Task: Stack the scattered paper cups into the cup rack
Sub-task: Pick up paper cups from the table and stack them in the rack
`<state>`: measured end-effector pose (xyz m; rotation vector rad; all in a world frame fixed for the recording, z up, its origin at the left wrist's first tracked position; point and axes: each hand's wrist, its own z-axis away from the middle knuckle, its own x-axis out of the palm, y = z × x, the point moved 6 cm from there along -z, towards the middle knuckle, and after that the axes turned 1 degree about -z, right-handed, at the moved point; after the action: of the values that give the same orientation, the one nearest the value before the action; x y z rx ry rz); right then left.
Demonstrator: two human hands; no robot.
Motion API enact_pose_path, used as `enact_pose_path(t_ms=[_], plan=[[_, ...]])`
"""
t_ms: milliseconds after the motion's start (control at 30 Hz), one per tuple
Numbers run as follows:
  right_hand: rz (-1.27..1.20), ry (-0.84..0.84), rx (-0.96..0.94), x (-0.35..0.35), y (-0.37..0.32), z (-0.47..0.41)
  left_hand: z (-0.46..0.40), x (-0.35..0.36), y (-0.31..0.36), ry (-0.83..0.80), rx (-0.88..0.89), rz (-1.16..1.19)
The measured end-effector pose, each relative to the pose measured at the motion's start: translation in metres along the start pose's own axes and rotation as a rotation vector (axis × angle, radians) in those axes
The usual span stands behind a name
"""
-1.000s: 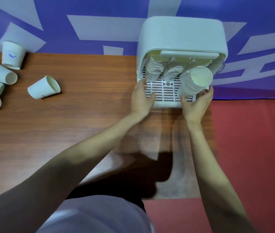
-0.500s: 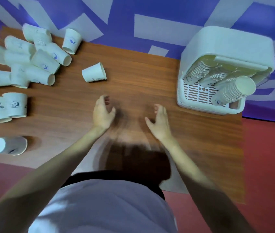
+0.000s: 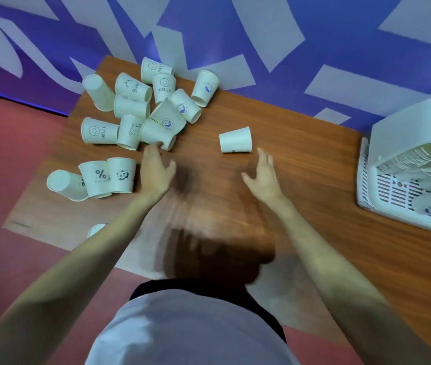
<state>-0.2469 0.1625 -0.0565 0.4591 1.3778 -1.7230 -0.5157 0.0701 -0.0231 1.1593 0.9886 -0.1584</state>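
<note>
Where cups [image 3: 140, 114] lie scattered | white paper, printed | rack [image 3: 409, 164] part-filled

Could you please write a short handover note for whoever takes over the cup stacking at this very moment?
Left hand: open, holding nothing, fingertips close to the big pile of cups at the table's far left.
Right hand: open, empty, just short of the lone cup lying on its side mid-table.
Cup rack: at the right end of the table, already holding several slanted stacks.
Also loose: three cups near the left edge, and one more partly hidden behind the left forearm.
Done: some cups racked. Left: all the scattered cups; the lone cup looks the easiest next pick.
</note>
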Motion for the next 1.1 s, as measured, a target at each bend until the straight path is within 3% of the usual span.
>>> enact_pose_path(t_ms=[233, 367, 500, 667, 800, 1100], plan=[[-0.1, 0.125, 0.157, -0.005, -0.043, -0.044, -0.072, -0.022, -0.027, -0.003, -0.108, -0.064], [-0.235, 0.078, 0.305, 0.007, -0.041, -0.063, -0.091, -0.015, -0.032, -0.056, -0.142, -0.067], [-0.178, 0.113, 0.264, 0.009, -0.038, -0.063, -0.091, -0.007, -0.034, -0.07, -0.195, -0.033], [-0.145, 0.155, 0.202, -0.003, -0.024, -0.042, -0.057, -0.005, -0.032, 0.032, -0.222, -0.013], [-0.123, 0.238, 0.127, -0.033, 0.001, -0.008, -0.015, 0.0, -0.013, 0.087, -0.16, 0.03], [-0.161, 0.436, 0.068, -0.121, 0.098, 0.091, 0.058, 0.065, 0.11, -0.135, 0.208, 0.14]])
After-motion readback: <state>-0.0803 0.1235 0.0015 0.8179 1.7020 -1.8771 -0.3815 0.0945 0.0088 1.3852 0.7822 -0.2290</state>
